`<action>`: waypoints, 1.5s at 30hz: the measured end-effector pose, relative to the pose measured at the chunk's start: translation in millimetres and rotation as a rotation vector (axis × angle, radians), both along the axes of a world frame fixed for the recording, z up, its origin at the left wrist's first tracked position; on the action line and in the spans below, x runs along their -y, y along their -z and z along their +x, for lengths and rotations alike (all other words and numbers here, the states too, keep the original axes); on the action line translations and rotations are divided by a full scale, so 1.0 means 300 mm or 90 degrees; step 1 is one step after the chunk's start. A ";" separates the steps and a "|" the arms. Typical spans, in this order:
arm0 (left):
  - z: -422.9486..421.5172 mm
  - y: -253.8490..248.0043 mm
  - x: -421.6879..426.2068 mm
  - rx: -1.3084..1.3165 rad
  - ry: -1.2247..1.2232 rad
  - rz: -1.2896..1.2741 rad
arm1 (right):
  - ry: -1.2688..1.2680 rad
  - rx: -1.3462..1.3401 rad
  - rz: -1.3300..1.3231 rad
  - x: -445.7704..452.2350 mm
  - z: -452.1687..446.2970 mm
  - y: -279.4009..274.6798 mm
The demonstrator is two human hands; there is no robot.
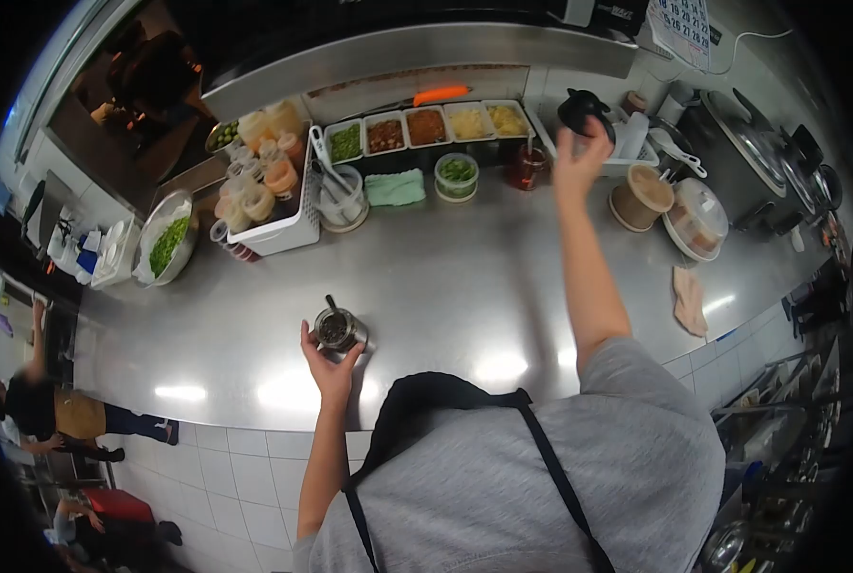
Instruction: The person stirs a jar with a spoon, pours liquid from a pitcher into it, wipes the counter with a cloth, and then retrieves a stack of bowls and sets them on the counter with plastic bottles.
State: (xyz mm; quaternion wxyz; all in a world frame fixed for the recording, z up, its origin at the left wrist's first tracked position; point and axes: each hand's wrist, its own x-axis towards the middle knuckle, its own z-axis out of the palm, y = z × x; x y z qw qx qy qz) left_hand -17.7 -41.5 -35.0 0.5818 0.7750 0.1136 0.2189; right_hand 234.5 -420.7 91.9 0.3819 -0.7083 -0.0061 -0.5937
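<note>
Head view: left hand point(334, 372) round jar point(337, 330), right hand point(584, 156) well apart.

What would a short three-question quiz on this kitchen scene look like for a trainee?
1. True or false: the left hand holds the green cloth.
2. How many food trays stand in the row at the back of the counter?
3. Which thing is nearest the right hand?
A) the pink cloth
B) the black item
C) the bowl of greens

Key:
1. False; it holds a jar.
2. Five.
3. B.
</note>
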 end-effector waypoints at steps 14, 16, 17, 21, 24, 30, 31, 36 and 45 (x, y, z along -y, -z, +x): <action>0.038 -0.001 0.078 -0.023 -0.093 0.064 | -0.059 -0.248 -0.150 0.530 0.442 0.129; 0.035 0.006 0.075 -0.032 -0.103 0.093 | -0.049 -0.264 -0.141 0.511 0.437 0.085; 0.038 0.011 0.075 -0.038 -0.108 0.114 | -0.032 -0.277 -0.139 0.504 0.429 0.055; 0.036 0.027 0.069 -0.036 -0.109 0.113 | 0.035 -0.102 -0.129 0.479 0.382 -0.050; 0.039 0.031 0.066 -0.034 -0.105 0.136 | 0.011 -0.064 -0.073 0.448 0.284 -0.145; 0.038 0.026 0.060 -0.026 -0.107 0.165 | -0.073 -0.022 0.078 0.424 0.072 -0.177; 0.038 0.022 0.063 -0.025 -0.104 0.157 | -0.069 -0.024 0.074 0.434 0.015 -0.171; 0.023 0.023 0.058 0.010 -0.057 0.102 | -0.239 -0.194 0.086 0.393 -0.307 -0.191; -0.017 0.019 0.042 0.038 -0.017 0.082 | -0.481 -0.363 -0.070 0.194 -0.496 -0.185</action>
